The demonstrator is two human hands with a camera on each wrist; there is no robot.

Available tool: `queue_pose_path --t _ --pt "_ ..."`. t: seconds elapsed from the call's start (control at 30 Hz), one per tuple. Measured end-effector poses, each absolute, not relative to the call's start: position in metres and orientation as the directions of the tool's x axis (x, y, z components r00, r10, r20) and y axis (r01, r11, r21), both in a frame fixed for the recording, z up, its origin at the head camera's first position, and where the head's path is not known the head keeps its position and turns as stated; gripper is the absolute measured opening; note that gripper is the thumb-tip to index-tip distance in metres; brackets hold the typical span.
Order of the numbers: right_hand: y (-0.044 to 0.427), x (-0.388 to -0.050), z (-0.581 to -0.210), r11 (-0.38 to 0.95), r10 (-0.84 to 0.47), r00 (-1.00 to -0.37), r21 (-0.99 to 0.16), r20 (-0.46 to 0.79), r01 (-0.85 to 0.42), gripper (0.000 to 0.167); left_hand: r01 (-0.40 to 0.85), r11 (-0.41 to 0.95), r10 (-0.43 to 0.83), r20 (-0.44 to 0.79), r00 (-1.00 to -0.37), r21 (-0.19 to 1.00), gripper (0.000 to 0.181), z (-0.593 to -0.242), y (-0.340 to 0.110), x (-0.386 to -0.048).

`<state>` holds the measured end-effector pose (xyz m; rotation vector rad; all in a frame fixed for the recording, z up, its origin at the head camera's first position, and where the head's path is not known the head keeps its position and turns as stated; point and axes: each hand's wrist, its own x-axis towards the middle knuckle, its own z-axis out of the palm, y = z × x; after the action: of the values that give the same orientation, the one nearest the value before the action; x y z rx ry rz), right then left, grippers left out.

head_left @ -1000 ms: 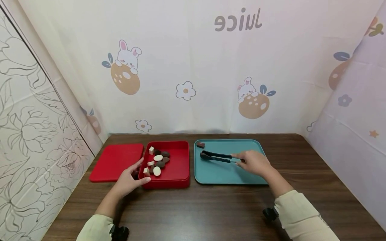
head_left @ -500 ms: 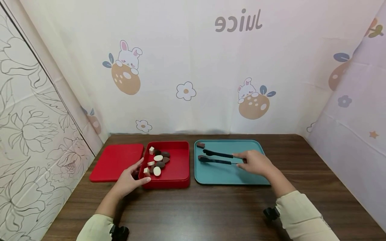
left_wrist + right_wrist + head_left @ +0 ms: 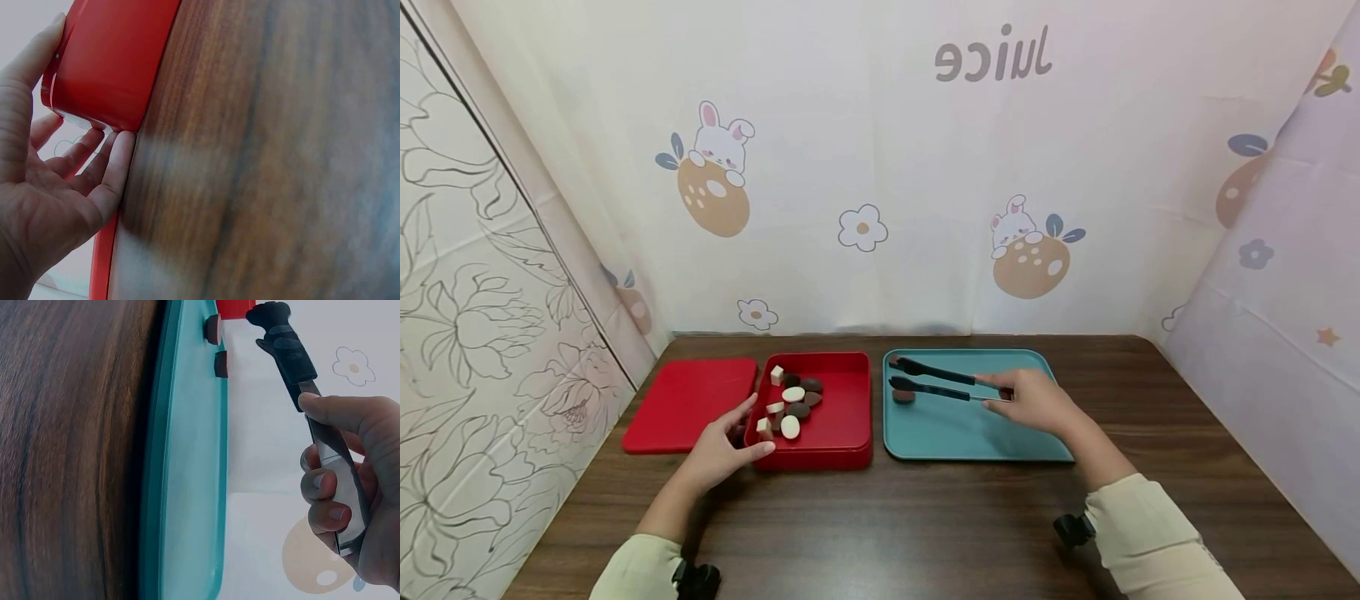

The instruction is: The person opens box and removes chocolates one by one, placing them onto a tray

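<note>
My left hand (image 3: 722,446) grips the left side of an open red box (image 3: 842,408), thumb on the near corner and fingers along the left wall. White and brown chocolates (image 3: 797,410) lie in the box's left half. My right hand (image 3: 1028,404) holds black-tipped metal tongs (image 3: 934,371) by their metal part, thumb on one side and fingers curled round the other. The tongs are spread apart over the left end of a teal tray (image 3: 985,437). Two brown chocolates (image 3: 904,397) sit there, the rear one partly hidden by a tong tip. In the right wrist view both chocolates (image 3: 214,329) stand apart from the tongs.
A red lid (image 3: 688,404) lies flat left of the box. The wooden table (image 3: 880,525) runs in front of the box and tray. A patterned curtain (image 3: 865,125) hangs behind the table, and more curtain closes off both sides.
The tongs have parted and moved left and back. The brown chocolate formerly at their tips now lies on the tray, apart from them. The left hand has not moved.
</note>
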<state>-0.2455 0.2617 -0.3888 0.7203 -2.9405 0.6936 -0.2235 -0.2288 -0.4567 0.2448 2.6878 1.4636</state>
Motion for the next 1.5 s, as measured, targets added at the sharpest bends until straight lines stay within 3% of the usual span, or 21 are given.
queue_pose_path --t 0.57,1.5 --pt "0.240 -0.249 -0.378 0.746 -0.484 -0.869 -0.470 0.102 -0.471 0.042 0.115 0.541 0.174 0.022 -0.984 0.833 0.088 -0.459 -0.230 -0.225" --pt "0.180 -0.274 -0.350 0.667 -0.660 -0.751 -0.483 -0.028 -0.568 0.038 0.105 0.524 0.177 0.012 -0.984 0.846 0.089 -0.458 -0.229 -0.223"
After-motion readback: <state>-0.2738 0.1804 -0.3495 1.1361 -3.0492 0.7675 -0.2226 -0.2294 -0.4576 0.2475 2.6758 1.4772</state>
